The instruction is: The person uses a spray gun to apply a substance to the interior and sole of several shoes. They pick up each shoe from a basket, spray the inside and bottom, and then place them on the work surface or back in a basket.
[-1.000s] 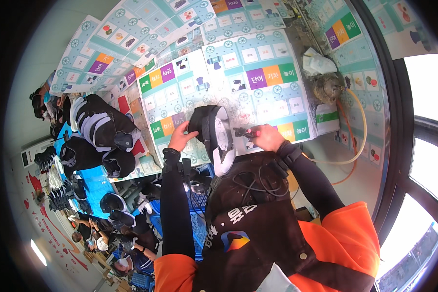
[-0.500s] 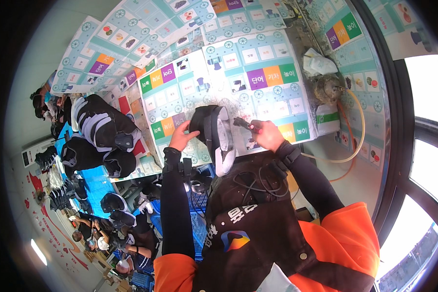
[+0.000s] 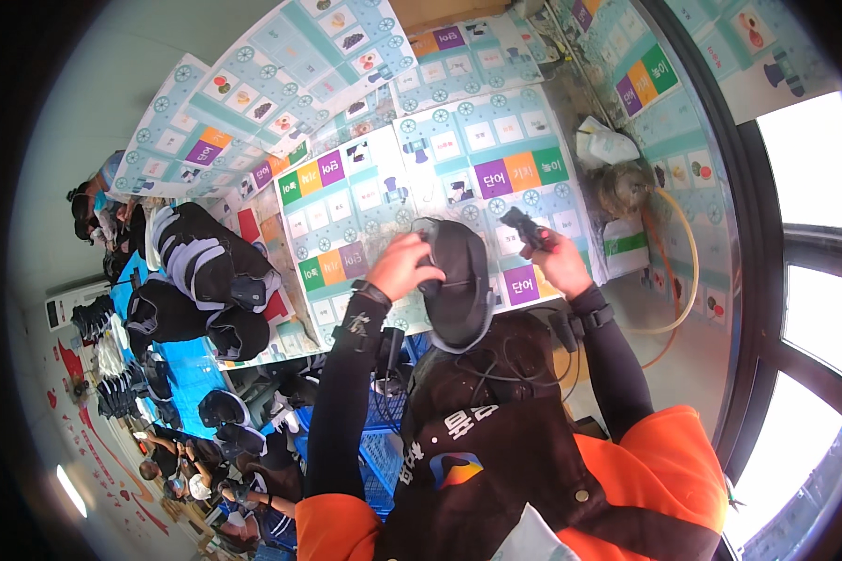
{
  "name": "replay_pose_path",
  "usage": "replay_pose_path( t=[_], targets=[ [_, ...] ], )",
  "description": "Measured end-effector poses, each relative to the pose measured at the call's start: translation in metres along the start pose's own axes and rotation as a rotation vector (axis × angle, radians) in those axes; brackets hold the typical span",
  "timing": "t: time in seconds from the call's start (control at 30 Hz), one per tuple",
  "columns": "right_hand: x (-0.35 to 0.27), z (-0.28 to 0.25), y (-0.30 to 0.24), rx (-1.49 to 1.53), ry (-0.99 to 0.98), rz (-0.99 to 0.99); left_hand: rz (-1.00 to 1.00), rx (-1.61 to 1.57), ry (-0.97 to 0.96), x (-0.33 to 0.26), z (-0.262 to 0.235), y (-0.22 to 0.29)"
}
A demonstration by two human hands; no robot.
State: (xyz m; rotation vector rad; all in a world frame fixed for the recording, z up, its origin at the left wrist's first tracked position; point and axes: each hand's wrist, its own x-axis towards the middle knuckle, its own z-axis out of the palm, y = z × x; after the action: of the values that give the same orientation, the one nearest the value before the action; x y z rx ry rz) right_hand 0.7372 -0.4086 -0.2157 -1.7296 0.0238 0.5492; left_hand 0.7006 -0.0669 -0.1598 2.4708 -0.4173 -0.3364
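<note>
A black shoe (image 3: 460,280) with a grey rim lies tilted at the near edge of the worktable, its dark upper facing up. My left hand (image 3: 404,268) grips it from the left side, fingers and thumb bent over the upper. To the right, apart from the shoe, my right hand (image 3: 561,266) is closed round a short dark brush (image 3: 526,227) with a bit of red at its handle. The brush head points up and left over the table. Its handle is mostly hidden in my fingers.
Printed teal sheets (image 3: 482,131) cover the table. Several black and grey shoes (image 3: 206,257) are heaped at the left. At right stand a stained pot (image 3: 624,190) with a pale hose (image 3: 694,243) and a white crumpled bag (image 3: 606,145). Blue crates (image 3: 377,458) sit below the table; people work at lower left.
The shoe has been turned from its pale underside and edge to show its black upper. My left hand has shifted right onto it, and my right hand with the brush has moved right, away from it.
</note>
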Motion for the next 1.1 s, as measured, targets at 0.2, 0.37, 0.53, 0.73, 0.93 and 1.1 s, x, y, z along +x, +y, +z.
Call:
replay_pose_path(
  t=[0.2,0.37,0.53,0.73,0.93,1.1],
  targets=[
    [-0.005,-0.028,0.002,0.022,0.063,0.063,-0.158,-0.249,0.114,-0.024,0.009,-0.012],
    [-0.008,-0.020,-0.014,-0.016,0.022,0.098,-0.636,0.202,0.390,-0.112,0.072,-0.061],
    [0.000,-0.022,0.008,0.124,-0.004,0.126,-1.438,-0.910,0.190,-0.101,0.052,-0.018],
    [0.011,-0.003,-0.016,-0.588,0.173,-0.110,-1.065,-1.020,0.445,-0.115,0.053,0.034],
    [0.036,-0.007,0.046,-1.016,0.329,-0.030,-0.753,0.308,0.551,-0.078,-0.049,0.080],
    [0.041,-0.019,0.101,-1.187,0.382,-0.055,-0.555,0.286,0.629,-0.071,-0.064,0.066]
  ],
)
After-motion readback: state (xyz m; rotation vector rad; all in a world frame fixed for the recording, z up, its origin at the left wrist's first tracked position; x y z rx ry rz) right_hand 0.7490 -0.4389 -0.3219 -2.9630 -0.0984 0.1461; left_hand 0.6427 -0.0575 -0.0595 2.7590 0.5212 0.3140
